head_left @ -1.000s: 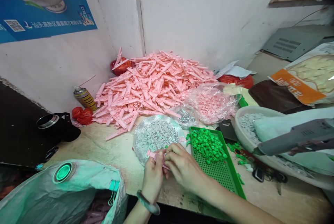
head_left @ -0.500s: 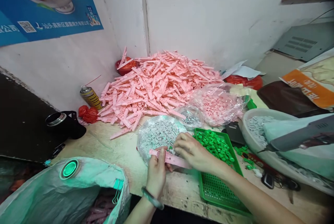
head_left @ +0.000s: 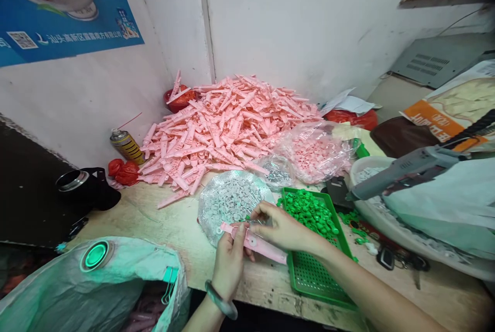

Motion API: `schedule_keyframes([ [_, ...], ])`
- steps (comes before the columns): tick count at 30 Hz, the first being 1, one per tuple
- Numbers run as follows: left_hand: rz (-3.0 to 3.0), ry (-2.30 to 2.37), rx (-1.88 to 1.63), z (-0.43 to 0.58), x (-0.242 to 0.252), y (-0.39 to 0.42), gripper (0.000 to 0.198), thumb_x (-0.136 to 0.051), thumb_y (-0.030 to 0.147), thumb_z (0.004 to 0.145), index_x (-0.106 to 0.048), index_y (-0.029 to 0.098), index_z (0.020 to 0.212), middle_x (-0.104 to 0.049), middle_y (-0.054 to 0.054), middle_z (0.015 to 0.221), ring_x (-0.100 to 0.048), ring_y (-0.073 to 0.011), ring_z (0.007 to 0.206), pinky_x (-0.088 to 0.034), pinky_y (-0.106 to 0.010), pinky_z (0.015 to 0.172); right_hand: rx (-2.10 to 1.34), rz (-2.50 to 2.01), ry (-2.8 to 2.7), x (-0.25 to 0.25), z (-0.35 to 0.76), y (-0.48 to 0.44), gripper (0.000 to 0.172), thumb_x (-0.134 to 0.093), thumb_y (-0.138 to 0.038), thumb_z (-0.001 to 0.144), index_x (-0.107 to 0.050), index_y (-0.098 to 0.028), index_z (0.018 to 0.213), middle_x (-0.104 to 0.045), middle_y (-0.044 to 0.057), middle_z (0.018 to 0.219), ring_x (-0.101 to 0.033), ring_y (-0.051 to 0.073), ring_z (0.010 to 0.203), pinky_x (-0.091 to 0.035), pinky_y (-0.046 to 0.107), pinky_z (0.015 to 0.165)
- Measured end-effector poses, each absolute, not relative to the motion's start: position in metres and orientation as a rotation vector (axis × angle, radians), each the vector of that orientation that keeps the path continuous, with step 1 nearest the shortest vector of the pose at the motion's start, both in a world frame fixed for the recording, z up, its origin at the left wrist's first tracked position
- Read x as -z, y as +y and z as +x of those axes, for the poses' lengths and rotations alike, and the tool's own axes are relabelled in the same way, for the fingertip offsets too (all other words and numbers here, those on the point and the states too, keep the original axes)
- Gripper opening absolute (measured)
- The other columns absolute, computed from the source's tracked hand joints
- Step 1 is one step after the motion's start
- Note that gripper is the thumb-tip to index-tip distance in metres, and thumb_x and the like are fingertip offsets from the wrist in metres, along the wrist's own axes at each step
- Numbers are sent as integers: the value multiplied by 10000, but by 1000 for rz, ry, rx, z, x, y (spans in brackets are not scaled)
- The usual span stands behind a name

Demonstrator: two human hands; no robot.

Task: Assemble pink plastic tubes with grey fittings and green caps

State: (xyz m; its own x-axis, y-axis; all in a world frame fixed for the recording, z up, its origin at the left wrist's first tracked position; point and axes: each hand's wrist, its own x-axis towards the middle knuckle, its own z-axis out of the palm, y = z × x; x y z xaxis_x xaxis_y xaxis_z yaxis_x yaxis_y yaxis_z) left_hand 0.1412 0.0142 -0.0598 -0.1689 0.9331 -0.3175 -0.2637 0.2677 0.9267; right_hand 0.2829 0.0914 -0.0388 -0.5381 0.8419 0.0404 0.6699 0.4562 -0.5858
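My left hand grips a pink plastic strip near its upper end, above the bench's front edge. My right hand reaches in from the right, its fingertips pinched together just above the strip. Whatever lies between them is too small to tell. Behind both hands is a clear plastic bag of small grey-white rings. To the right stands a green perforated tray holding small green pieces.
A heap of pink plastic strips lies against the wall. A grey hot glue gun hangs over a white basin at right. A woven sack stands at the bench's front left, and keys lie near the basin.
The pink strip now shows fully, slanting down to the right from my left hand. My right hand has moved up near the strip's upper end. The glue gun has shifted up and left.
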Motion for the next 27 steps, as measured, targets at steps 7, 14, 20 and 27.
schedule_keyframes([
  [7,462,1283,-1273,146,58,14,614,-681,636,685,-606,95,966,-533,47,531,-485,-120,478,-403,-253,502,-564,-1387,-2326,61,268,134,198,-557,-60,834,-663,-164,702,-654,95,822,-602,238,899,-447,361,838],
  [14,482,1291,-1296,145,67,19,549,-662,600,725,-612,105,958,-553,32,562,-502,-128,496,-410,-258,504,-836,-1029,-2113,46,273,73,124,-584,-93,836,-636,-195,787,-668,9,837,-633,142,802,-504,262,739],
  [20,567,1260,-1286,154,74,20,451,-630,531,797,-637,115,972,-546,26,583,-546,-154,587,-424,-254,535,-765,-918,-1992,46,280,50,179,-536,-85,854,-662,-205,815,-685,36,830,-643,171,797,-517,305,710],
  [27,630,1339,-1278,155,72,17,478,-613,544,808,-664,102,982,-597,-10,645,-535,-151,602,-428,-266,574,-576,-880,-2132,40,279,39,230,-493,-68,846,-686,-180,901,-699,79,891,-635,196,810,-552,345,703],
])
